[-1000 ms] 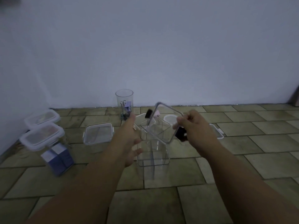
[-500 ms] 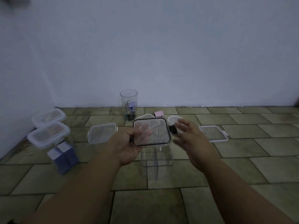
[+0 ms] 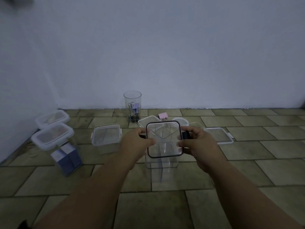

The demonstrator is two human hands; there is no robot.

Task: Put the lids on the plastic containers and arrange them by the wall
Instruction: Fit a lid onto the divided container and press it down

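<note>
Low in the frame, two bare forearms reach out over the floor (image 3: 148, 210) of worn greenish tiles. At the middle, the left hand (image 3: 137, 143) and right hand (image 3: 198, 146) clasp opposite edges of a clear lid (image 3: 165, 139) with a black rim, thumbs on top. It sits level over the tall container (image 3: 162, 161) standing there. Whether it is seated I cannot tell, everything being see-through. At centre left stands a lidded box (image 3: 66, 156) holding blue cartons, another lidded box (image 3: 52, 118) behind it, and a small square tub (image 3: 106, 136) nearer the hands. A loose flat lid (image 3: 220, 135) lies right of the hands. Further back, a round jar (image 3: 132, 106) of binder clips stands against the plain white wall (image 3: 165, 55). The light is dim.
</note>
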